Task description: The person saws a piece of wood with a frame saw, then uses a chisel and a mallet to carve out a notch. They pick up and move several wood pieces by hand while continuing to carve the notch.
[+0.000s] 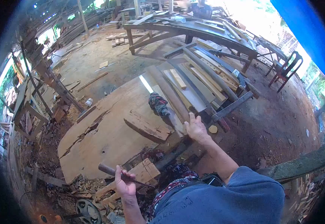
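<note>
At the lower middle, my left hand [125, 183] is closed round a dark-handled tool [107, 170], whose thin shaft points right over a notched wood block [146, 171]. My right hand [196, 128] rests at the near end of a long brown wooden bar [171, 95], fingers bent over it; part of the grip is hidden. Left of that hand, a dark patterned cloth bundle [158, 104] lies on a large pale slab [95, 127]. A rough-edged plank piece [147, 126] lies on the slab between my two hands.
Boards and bars [207, 80] lie stacked beyond my right hand. A long workbench [192, 30] with timber crosses the back, where a person [201, 9] is partly visible. A wooden chair [286, 69] stands at right. Wood scraps cover the ground at lower left, near a wheel [88, 211].
</note>
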Available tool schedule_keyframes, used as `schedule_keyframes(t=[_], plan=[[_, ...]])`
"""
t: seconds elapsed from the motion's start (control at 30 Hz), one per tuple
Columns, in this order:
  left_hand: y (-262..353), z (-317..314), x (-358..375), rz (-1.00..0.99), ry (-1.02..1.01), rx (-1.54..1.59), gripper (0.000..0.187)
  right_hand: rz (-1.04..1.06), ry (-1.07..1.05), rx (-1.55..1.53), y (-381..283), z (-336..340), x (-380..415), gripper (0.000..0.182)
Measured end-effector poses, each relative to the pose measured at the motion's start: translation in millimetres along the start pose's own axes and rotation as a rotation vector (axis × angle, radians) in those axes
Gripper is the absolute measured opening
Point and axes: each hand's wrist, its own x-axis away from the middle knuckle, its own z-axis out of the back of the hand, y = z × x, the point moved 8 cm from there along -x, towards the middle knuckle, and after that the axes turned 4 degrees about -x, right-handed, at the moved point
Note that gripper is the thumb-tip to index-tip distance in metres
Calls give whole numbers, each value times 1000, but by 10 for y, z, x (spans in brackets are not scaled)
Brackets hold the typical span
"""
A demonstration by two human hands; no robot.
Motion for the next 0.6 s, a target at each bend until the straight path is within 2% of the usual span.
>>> schedule_keyframes(t=[0.07,0.13,0.17,0.23,0.3,0.37,0.4,0.53,0.6], plan=[[0,-3,36,13,-7,3,19,0,22,28,22,8,13,60],[11,-30,84,9,0,-2,19,60,123,254,-117,48,119,57],[3,-41,90,14,-7,-5,19,55,130,254,-158,58,161,57],[-5,-32,86,11,-11,-16,20,177,202,385,-429,158,287,53],[-38,-33,46,21,-38,-6,16,221,214,345,-487,120,306,52],[-77,-56,71,49,-4,-7,17,564,262,368,-659,-100,336,51],[-94,-67,73,52,-6,-11,17,444,261,230,-609,-144,295,51],[-122,-50,80,41,12,-39,20,347,250,245,-654,-235,147,54],[-125,8,77,49,15,-41,22,288,122,202,-635,-314,67,56]])
